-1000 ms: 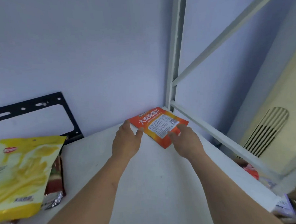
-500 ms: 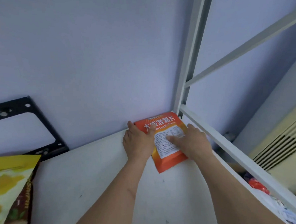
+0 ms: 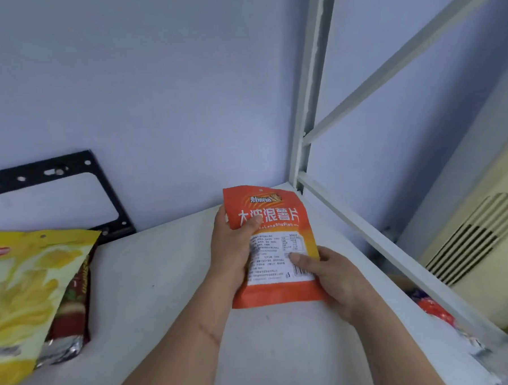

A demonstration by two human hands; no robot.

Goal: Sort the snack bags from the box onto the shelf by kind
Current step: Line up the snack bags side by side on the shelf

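On the white shelf [image 3: 169, 285] near its back right corner, orange chip bag [image 3: 274, 247] standing almost upright, pinched by left hand [image 3: 232, 252] and right hand [image 3: 334, 279], thumbs in front; likely to topple forward once released, having no support.

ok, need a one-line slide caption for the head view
Both hands, left hand and right hand, hold an orange snack bag at the white shelf's back right corner; a yellow bag lies left.
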